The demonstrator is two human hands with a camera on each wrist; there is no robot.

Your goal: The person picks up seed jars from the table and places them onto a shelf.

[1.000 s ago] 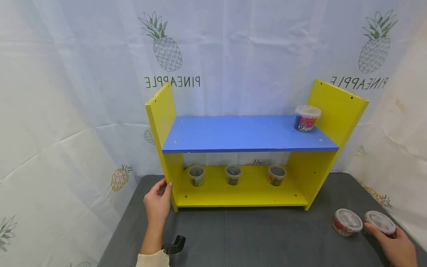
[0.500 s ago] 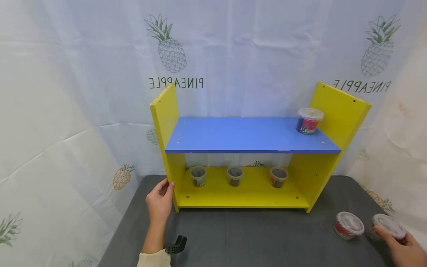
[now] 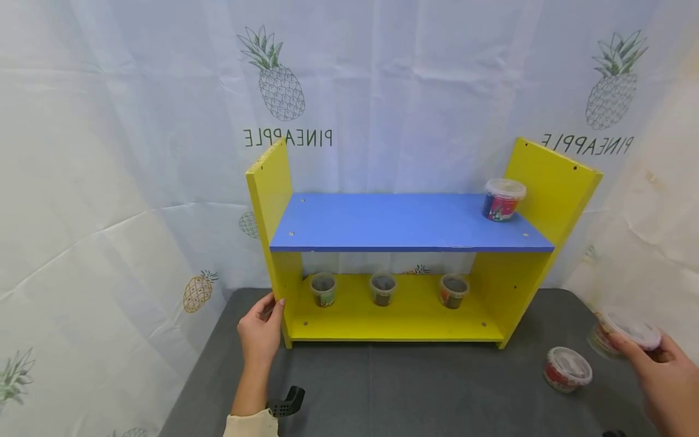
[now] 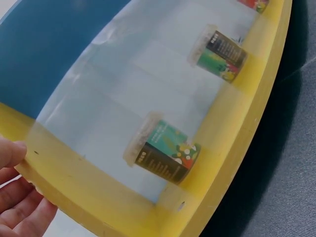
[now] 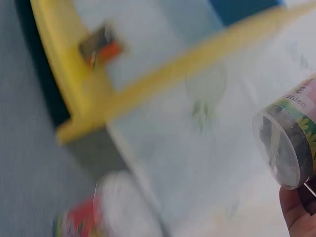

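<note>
My left hand point(image 3: 259, 334) grips the left side panel point(image 3: 277, 270) of a yellow shelf unit with a blue upper board point(image 3: 409, 221). In the left wrist view its thumb and fingers point(image 4: 27, 212) lie around the panel's edge. At the far right, my right hand point(image 3: 668, 373) holds a clear-lidded plastic tub point(image 3: 633, 331) off the table, blurred by motion. The right wrist view shows that tub's clear end and a band of printed label point(image 5: 303, 131). A second lidded tub point(image 3: 568, 369), with a red label, stands on the table nearby.
One lidded tub point(image 3: 503, 200) stands at the right end of the blue board. Three tubs, left point(image 3: 324, 290), middle point(image 3: 383, 289) and right point(image 3: 454, 291), stand in a row on the yellow bottom board point(image 3: 393, 325). A pineapple-print cloth point(image 3: 136, 152) hangs behind the dark table point(image 3: 382, 388).
My right hand has raised its tub from the table, bringing it up and away from the red-labelled tub. My left hand keeps its place on the panel.
</note>
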